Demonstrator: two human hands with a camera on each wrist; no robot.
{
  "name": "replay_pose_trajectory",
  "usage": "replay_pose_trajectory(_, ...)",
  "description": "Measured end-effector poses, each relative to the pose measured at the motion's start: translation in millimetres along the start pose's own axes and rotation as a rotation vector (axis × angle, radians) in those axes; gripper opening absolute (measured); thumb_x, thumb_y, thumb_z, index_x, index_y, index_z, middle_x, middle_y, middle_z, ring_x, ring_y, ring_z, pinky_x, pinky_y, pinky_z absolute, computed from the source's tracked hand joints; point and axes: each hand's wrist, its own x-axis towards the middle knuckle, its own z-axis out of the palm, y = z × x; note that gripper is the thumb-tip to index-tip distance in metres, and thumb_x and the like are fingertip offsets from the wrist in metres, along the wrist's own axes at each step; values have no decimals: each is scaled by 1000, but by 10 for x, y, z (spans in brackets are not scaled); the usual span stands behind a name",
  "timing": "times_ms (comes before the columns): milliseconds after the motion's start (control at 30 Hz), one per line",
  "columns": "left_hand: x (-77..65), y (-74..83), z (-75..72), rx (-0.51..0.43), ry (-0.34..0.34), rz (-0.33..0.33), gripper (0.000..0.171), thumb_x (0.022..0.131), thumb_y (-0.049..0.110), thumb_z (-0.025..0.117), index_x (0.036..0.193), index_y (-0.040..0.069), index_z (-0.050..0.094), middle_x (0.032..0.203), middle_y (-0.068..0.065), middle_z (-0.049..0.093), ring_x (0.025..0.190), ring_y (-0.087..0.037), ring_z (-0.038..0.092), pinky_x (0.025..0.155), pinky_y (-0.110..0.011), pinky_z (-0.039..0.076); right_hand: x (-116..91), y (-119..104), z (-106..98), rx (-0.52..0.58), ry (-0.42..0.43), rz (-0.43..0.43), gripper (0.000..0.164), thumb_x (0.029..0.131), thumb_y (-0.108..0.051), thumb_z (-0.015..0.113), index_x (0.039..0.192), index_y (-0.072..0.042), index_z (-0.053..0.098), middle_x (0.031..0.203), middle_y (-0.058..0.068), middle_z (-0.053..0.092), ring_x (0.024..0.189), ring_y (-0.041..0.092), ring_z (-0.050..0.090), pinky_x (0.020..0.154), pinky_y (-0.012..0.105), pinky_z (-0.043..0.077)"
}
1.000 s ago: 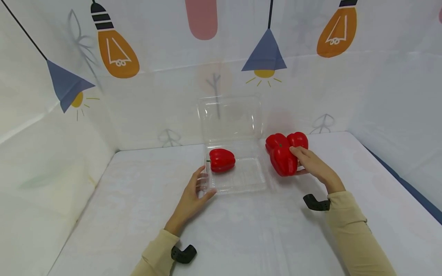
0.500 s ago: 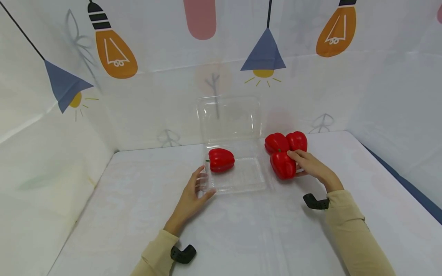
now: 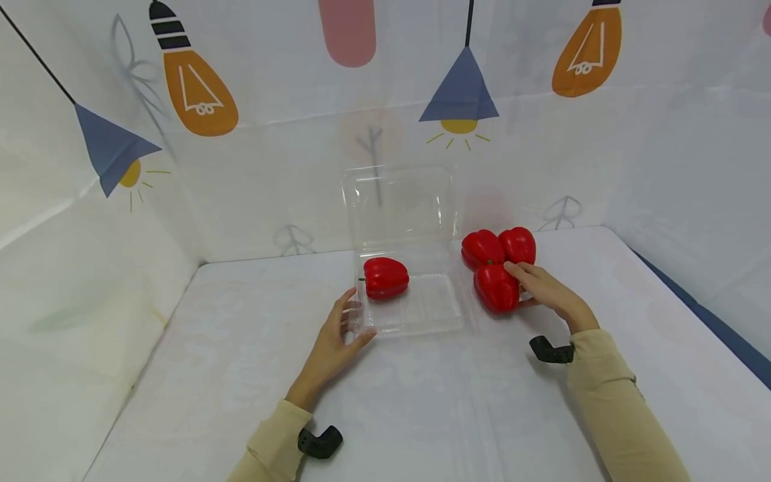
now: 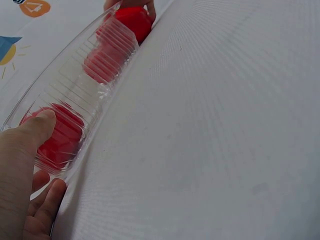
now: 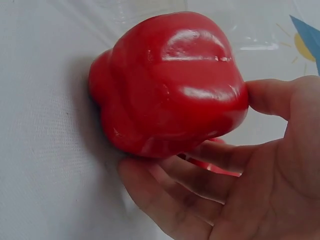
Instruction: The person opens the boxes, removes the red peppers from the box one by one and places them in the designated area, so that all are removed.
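My right hand [image 3: 548, 291] holds a shiny red bell pepper [image 3: 496, 289], thumb on one side and fingers on the other. The right wrist view shows this pepper [image 5: 175, 85] large, low over the white table. Two more red bell peppers sit just behind it, one left [image 3: 482, 248] and one right [image 3: 518, 244]. A clear plastic clamshell container [image 3: 430, 327] stands left of them with its lid raised. Inside, at the left, another red bell pepper [image 3: 386, 278] lies on its side. My left hand [image 3: 330, 351] grips the container's front left corner, thumb [image 4: 42, 125] against the front wall.
The raised lid [image 3: 400, 207] is close to the printed back curtain [image 3: 271, 167]. A white cloth covers the table [image 3: 409, 408]. Black wrist cameras stick out by both sleeves, one on the left [image 3: 320, 443] and one on the right [image 3: 551, 350].
The right hand has tilted the front pepper and brought it slightly lower and toward me, away from the two behind. My left hand and the container stay put.
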Motion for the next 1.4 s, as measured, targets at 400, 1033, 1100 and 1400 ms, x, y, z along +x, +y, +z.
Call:
replay_pose_trajectory(400, 3, 9, -9, -5, -4, -9, 78, 84, 16, 71, 147, 13, 26, 135, -20, 48, 123, -35, 50, 99, -49, 47, 16, 41, -13, -16, 8, -8, 76, 99, -54, 26, 143, 8, 27, 131, 27, 45, 111, 35, 52, 90, 44, 54)
replay_pose_trajectory(1033, -8, 6, -9, -10, -1, 0, 77, 83, 14, 72, 146, 20, 27, 134, -20, 49, 123, -36, 50, 100, -49, 46, -3, 46, 7, -32, -1, 10, 80, 98, -56, 22, 145, 9, 22, 134, 28, 43, 114, 38, 49, 92, 46, 52)
replay_pose_trajectory(1100, -9, 3, -9, -12, -1, 6, 77, 83, 13, 72, 146, 19, 27, 134, -21, 49, 123, -37, 50, 100, -49, 46, -5, 47, 9, -35, 0, 9, 79, 99, -56, 21, 144, 8, 23, 134, 28, 43, 114, 38, 49, 91, 46, 52)
replay_pose_trajectory(1400, -10, -18, -5, -16, 4, 23, 78, 83, 13, 73, 146, 17, 28, 133, -22, 49, 123, -38, 50, 100, -49, 46, -13, 39, 14, -41, 2, 2, 77, 99, -55, 21, 144, 8, 23, 133, 28, 43, 114, 38, 49, 91, 47, 52)
